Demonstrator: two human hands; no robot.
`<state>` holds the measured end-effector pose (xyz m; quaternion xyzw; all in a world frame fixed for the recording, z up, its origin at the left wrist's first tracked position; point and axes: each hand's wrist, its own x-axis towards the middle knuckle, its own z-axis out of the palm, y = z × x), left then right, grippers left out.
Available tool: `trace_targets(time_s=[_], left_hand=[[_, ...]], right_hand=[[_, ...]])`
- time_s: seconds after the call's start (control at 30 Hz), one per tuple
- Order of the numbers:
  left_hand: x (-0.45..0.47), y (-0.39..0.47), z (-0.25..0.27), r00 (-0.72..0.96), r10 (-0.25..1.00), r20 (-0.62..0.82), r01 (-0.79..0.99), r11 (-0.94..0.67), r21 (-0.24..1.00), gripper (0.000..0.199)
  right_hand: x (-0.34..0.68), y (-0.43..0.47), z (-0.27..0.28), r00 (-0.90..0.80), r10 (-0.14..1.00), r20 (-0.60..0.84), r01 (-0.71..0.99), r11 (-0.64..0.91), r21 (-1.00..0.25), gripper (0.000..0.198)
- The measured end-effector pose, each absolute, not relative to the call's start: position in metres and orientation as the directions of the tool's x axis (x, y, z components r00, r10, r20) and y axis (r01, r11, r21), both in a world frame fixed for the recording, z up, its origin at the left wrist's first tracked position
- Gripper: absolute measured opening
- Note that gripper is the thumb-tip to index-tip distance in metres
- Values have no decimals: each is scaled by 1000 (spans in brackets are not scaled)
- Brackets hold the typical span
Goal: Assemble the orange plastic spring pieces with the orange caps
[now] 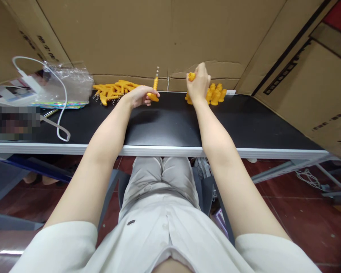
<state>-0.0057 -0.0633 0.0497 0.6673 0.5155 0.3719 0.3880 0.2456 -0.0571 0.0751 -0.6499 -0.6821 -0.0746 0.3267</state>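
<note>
Clear plastic bag (74, 81), one: far left of the upright corkscrew, beside a white cable (64, 89).

Heap of yellow corkscrews (115, 90): on the table (165, 127), left of the upright corkscrew, metal spirals showing at its lower edge. I would draw from it singly, since the spirals look apt to snag.

Left hand (140, 96), one: gripping the upright corkscrew by its yellow handle, thumb and fingers closed on it.

Upright corkscrew (155, 84), one: handle down, spiral up. Advice from my remote seat: keep the shaft steady and upright, grip firm at the handle, fingertips clear of the point.

Right hand (199, 85), one: right of the upright corkscrew, well apart, closed around a yellow sleeve (191, 76). I cannot make out all its fingers. I would turn the sleeve at the wrist rather than tip the corkscrew.

Cluster of yellow sleeves (216, 94): right of the upright corkscrew, standing close together, partly hidden. I judge them easily toppled; lift clear before moving sideways.
</note>
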Motion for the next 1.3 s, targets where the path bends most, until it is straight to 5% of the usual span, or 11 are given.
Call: trace_targets(time_s=[0.13,0.27,0.4,0.53,0.73,0.9,0.97,1.17,1.3], left_hand=[[-15,-38,40,-170,956,240,389,-158,908,31],[-32,-30,36,-405,835,372,570,-87,817,34],[-44,-47,37,-359,821,444,772,-7,636,48],[-49,-61,33,-276,871,407,836,8,549,62],[-59,-55,20,-226,939,260,831,46,555,42],[-61,-51,17,-204,955,217,837,56,545,45],[-60,-52,16,-217,942,254,838,47,543,57],[-57,-56,14,-251,908,334,861,52,506,140],[-56,-57,15,-268,907,325,891,105,442,132]], right_hand=[[268,-50,77,278,784,555,860,54,-507,63],[294,-44,76,498,732,465,751,-95,-654,58],[318,-34,60,669,659,343,605,-214,-767,44],[334,-22,34,864,437,250,393,-277,-877,44],[345,-9,14,836,487,252,464,-385,-798,45],[348,1,12,807,502,310,520,-355,-777,52],[350,3,12,813,494,308,496,-310,-811,49],[349,-2,17,822,520,234,405,-245,-881,41],[347,-4,19,811,544,214,408,-265,-874,44]])
